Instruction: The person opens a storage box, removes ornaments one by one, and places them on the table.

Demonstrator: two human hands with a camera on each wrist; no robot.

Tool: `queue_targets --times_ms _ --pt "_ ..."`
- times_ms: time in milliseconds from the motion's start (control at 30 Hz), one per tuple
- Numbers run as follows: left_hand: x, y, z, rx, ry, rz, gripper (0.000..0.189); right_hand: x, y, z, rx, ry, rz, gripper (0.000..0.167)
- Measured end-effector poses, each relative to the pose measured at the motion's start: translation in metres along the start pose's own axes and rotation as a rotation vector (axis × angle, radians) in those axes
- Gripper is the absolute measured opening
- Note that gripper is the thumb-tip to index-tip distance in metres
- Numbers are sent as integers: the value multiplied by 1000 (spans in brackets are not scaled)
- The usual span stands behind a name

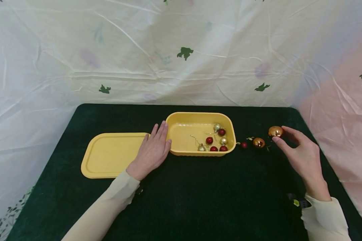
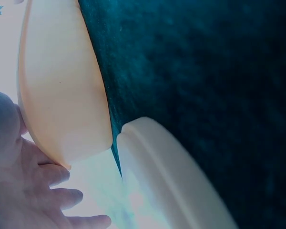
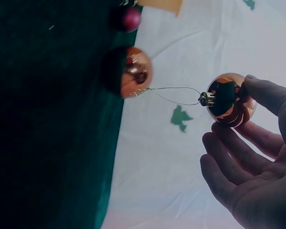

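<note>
the copper ball was at the right of the head frame, at the tips of the right hand, whose thumb and forefinger pinched it from two sides. from these fingertips the ball lay to the upper left, on the side which faced the yellow box. the box stood well apart from it, near the middle of the frame, with its long axis running left to right. the right hand was clearly nearer to the ball; the left hand had its fingers almost straight and touched the left wall of the box, above the right end of the yellow lid.

the ball was round, so it gave no clear long axis. in the right wrist view its metal cap pointed to the left, and a thin thread loop went the same way, toward the second copper ball. whether they touched, i cannot tell.
</note>
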State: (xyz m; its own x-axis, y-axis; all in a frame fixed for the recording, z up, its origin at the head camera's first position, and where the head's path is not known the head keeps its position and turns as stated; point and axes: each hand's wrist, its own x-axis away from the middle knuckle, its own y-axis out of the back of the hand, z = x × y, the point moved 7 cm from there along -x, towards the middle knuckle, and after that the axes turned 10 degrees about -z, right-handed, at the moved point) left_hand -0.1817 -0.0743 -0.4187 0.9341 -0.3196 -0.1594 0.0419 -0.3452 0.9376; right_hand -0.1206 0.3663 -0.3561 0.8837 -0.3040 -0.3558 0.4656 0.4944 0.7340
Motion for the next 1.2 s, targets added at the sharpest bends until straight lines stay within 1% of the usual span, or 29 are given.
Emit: queue_targets --times_ms 267,467,667,767,967,1200 --pt "0 0 0 -4 -2 2 68 -4 -8 -22 32 -46 55 65" --pt "0 0 -1 -1 -1 -5 68 -5 -13 -34 45 -50 81 66" --pt "1 0 -1 -5 -7 -10 68 -8 -16 -41 54 -28 85 63" --pt "1 0 -1 -4 -4 -7 68 -10 -17 -43 68 -31 90 64" --pt "0 -1 0 1 2 0 67 -11 -20 -46 69 -43 126 67" --pt "0 -1 -1 2 -4 -6 67 -13 -25 -49 73 -38 160 68"
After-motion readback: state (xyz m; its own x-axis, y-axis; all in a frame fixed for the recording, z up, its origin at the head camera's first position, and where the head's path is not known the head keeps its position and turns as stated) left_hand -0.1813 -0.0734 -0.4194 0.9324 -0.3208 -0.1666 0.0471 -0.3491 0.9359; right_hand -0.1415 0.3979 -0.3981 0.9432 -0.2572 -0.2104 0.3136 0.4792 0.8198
